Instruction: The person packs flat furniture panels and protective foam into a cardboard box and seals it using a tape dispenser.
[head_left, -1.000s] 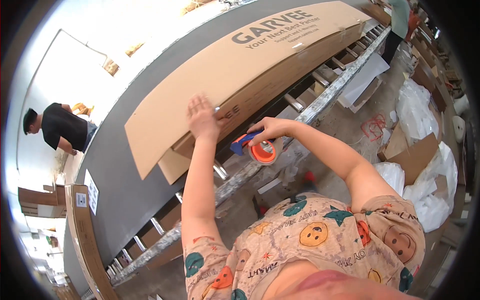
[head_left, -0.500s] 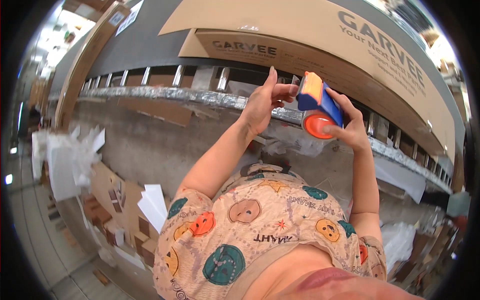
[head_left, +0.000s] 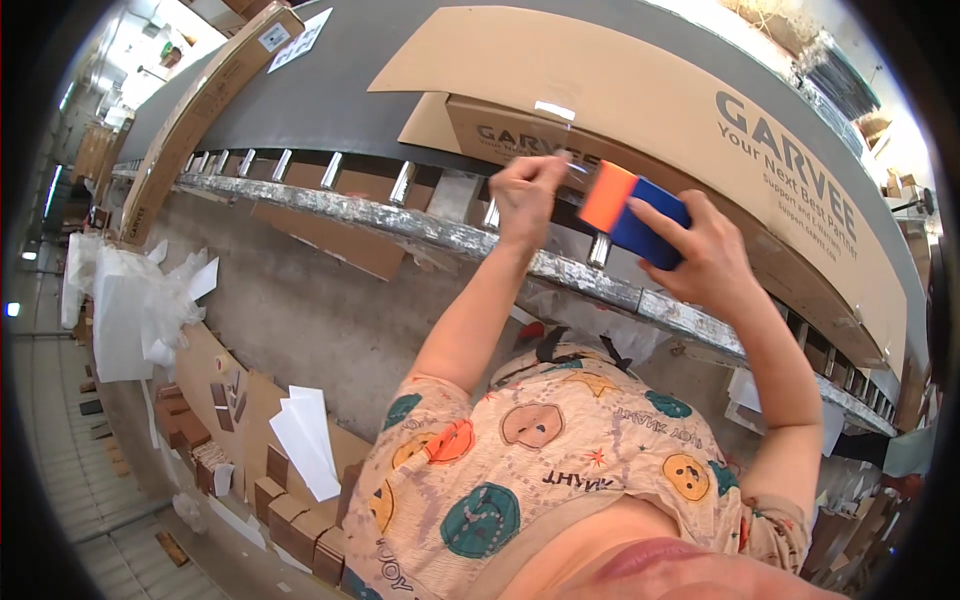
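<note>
My right hand (head_left: 712,250) is wrapped round a blue and orange tape dispenser (head_left: 650,236), held over the near edge of a conveyor. The orange end points left, toward my left hand (head_left: 525,200). Finger and thumb of that hand are pinched together on the end of a clear strip of packing tape (head_left: 566,160), which is hard to see. Beyond both hands lies a long brown cardboard box (head_left: 640,95) with dark printing. Its long top flap overhangs the side, and a small glossy patch shows on the flap's edge. The dispenser's tape roll is hidden.
The box rests on a conveyor with a dark surface (head_left: 300,100), metal rollers (head_left: 333,170) and a worn metal rail (head_left: 390,217). A long narrow carton (head_left: 190,130) lies across it at left. White foam sheets (head_left: 120,320) and cardboard pieces (head_left: 225,365) are on the floor side.
My left fingers have closed into a pinch. The dispenser has turned, hiding its orange roll side, and both hands are nearer the box. The view has shifted, so the box appears further right.
</note>
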